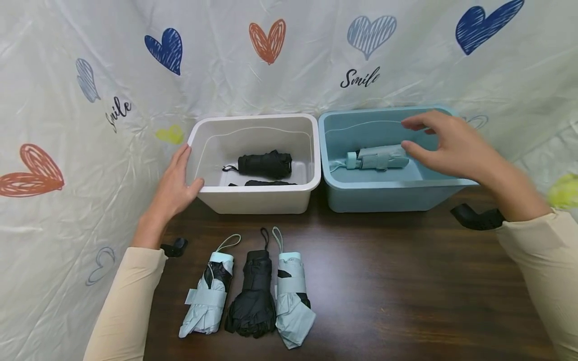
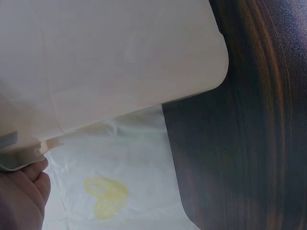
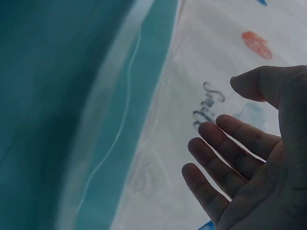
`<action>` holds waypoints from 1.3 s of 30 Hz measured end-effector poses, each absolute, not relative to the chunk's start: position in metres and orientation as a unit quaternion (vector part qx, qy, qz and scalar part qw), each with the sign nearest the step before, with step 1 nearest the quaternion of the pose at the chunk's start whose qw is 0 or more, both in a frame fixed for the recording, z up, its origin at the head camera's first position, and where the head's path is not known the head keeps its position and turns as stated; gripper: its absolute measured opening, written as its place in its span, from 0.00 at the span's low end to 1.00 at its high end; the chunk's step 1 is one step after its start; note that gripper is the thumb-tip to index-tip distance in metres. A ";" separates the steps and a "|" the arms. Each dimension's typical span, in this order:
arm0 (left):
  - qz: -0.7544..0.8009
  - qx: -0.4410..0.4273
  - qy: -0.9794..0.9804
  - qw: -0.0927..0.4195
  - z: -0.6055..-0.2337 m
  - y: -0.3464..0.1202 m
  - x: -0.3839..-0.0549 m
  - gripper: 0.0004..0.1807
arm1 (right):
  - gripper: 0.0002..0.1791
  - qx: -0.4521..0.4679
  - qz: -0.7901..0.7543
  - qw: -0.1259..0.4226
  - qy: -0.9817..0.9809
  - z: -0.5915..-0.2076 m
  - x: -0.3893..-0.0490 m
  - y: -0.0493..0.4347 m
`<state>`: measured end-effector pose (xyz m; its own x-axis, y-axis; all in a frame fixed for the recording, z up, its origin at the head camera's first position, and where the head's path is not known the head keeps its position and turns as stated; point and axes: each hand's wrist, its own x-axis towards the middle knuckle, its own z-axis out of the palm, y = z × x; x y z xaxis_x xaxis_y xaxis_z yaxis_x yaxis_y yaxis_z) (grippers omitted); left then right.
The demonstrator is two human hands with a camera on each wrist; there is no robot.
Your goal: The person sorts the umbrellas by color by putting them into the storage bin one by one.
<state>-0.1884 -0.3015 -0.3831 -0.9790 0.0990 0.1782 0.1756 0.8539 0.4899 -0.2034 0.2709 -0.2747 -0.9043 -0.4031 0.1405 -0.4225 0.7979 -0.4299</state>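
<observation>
My left hand [image 1: 173, 183] holds the left rim of a white bin [image 1: 262, 200], its fingers along the outer side and its thumb over the front corner. In the left wrist view the fingers [image 2: 36, 175] bend at the bin's edge. A black folded umbrella [image 1: 265, 164] lies inside, and another black thing [image 1: 271, 183] shows partly behind the front rim. Over the right end of a blue bin [image 1: 379, 198], my right hand [image 1: 444, 143] holds nothing, its thumb and fingers spread. Below its fingertips, a light blue folded umbrella [image 1: 384, 157] lies in that bin.
In front of the bins, a light blue umbrella [image 1: 205, 301], a black umbrella [image 1: 255, 296] and another light blue umbrella [image 1: 293, 301] lie side by side on the dark wooden table [image 1: 397, 281]. A white sheet with hearts [image 1: 217, 75] hangs behind the bins.
</observation>
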 end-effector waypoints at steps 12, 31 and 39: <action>-0.272 -0.076 -0.956 0.085 -0.385 -0.300 -0.189 0.48 | 0.33 0.159 0.240 0.031 -0.957 -0.314 -0.195 0.332; -0.270 -0.091 -0.954 0.094 -0.384 -0.300 -0.191 0.49 | 0.47 0.074 0.280 0.030 -0.957 -0.354 -0.189 0.382; -0.271 -0.096 -0.953 0.093 -0.383 -0.302 -0.188 0.49 | 0.49 0.080 0.299 0.040 -0.950 -0.365 -0.189 0.382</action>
<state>-0.1881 -0.3020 -0.3825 -0.9640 0.1329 0.2302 0.2342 0.8344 0.4990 -0.1893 0.3817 -0.3652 -0.9839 -0.1278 0.1248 -0.1762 0.8082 -0.5619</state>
